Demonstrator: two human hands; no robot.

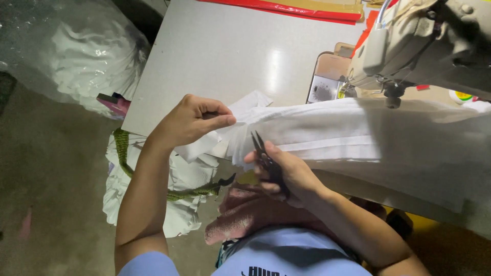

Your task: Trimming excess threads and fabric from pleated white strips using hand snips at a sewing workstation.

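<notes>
Grey sewing table [215, 56] is carrying white fabric [358, 133] under the sewing machine [424, 46]. Left hand [192, 120] is pinching the cloth's edge taut; right hand [286, 171] is gripping black thread snips [263, 151], blades parted. Trimming appears underway; cutting next needs steady tension.

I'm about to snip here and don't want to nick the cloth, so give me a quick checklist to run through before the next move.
1. Left hand pinching the white fabric edge: ok, thumb and finger closed on it.
2. Right hand gripping the black thread snips: ok.
3. Snip tips aimed at the fabric edge: ok, they point up at it.
4. Loose thread between the blades: cannot tell, too fine to see.
5. Left fingers out of the blades' path: ok, apart from the tips.
6. Fabric free of the sewing machine needle: cannot tell.
</notes>
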